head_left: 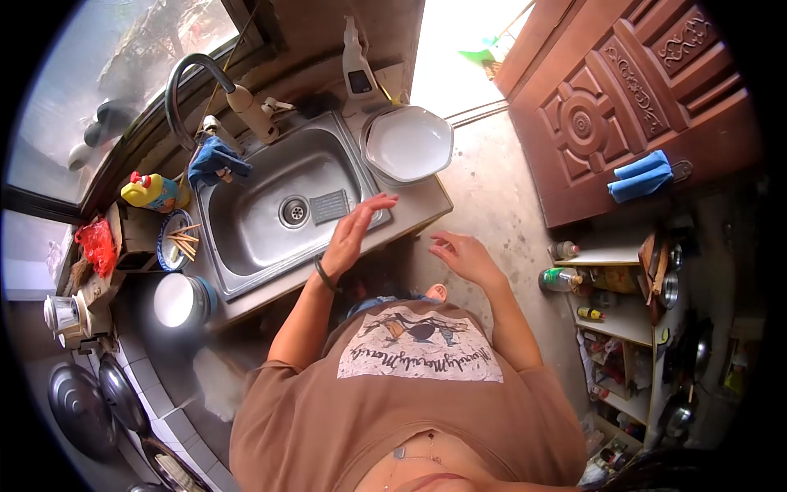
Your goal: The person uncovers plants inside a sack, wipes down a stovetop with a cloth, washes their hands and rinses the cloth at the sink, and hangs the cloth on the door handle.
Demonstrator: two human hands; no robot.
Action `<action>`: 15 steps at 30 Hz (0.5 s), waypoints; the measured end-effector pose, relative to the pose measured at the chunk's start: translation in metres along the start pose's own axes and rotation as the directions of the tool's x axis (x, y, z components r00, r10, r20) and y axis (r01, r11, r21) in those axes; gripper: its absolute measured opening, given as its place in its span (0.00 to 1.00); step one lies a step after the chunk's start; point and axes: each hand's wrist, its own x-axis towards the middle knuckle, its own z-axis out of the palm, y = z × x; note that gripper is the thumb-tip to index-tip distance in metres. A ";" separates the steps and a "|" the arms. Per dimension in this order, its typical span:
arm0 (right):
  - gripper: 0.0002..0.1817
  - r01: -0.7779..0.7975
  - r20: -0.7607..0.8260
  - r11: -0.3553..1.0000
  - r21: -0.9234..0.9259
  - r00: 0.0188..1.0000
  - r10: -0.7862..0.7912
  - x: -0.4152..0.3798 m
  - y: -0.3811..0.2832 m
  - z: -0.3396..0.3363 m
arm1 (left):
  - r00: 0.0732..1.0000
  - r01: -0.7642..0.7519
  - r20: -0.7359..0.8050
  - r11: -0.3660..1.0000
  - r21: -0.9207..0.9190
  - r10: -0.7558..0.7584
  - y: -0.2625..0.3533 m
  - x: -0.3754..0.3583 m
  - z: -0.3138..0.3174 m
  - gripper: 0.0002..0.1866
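Note:
My left hand is held over the front right edge of the steel sink, fingers stretched out and nothing in it. To its right, in front of my body, my right hand hangs in the air with loosely bent fingers, also holding nothing. A grey rectangular pad lies on the sink floor beside the drain. On the counter right of the sink rests a white many-sided dish atop other dishware. A blue cloth is draped at the sink's back left corner, near the curved faucet.
Left of the sink are a yellow bottle, a blue-and-white bowl with wooden sticks, and stacked dishes. A white spray bottle stands behind. On the right are a wooden door with a blue cloth and a shelf with bottles.

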 end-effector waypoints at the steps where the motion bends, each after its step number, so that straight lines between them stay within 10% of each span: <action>1: 0.21 -0.017 0.000 1.000 0.001 1.000 0.017 -0.011 0.012 -0.013 | 0.999 -0.036 0.029 0.996 0.078 0.034 -0.001 0.009 0.023 0.19; 6: 0.21 -0.090 0.055 0.996 -0.026 0.994 0.092 -0.085 0.076 -0.076 | 0.971 -0.182 0.212 0.919 0.349 0.112 -0.013 0.053 0.128 0.15; 9: 0.22 -0.078 0.051 0.973 0.217 0.996 0.068 -0.138 0.090 -0.131 | 0.934 -0.165 0.342 0.974 0.155 0.104 -0.017 0.089 0.187 0.19; 12: 0.27 0.047 -0.025 0.726 0.686 0.999 -0.040 -0.172 0.117 -0.166 | 0.823 0.381 0.565 0.795 -0.473 -0.058 -0.005 0.125 0.247 0.45; 14: 0.33 0.147 -0.114 0.262 0.954 0.984 -0.135 -0.180 0.163 -0.174 | 0.780 0.568 0.624 0.465 -0.679 -0.041 0.001 0.145 0.283 0.49; 15: 0.34 0.134 -0.223 0.534 0.835 0.969 0.105 -0.178 0.199 -0.162 | 0.773 0.611 0.632 0.341 -0.715 -0.060 0.007 0.153 0.302 0.51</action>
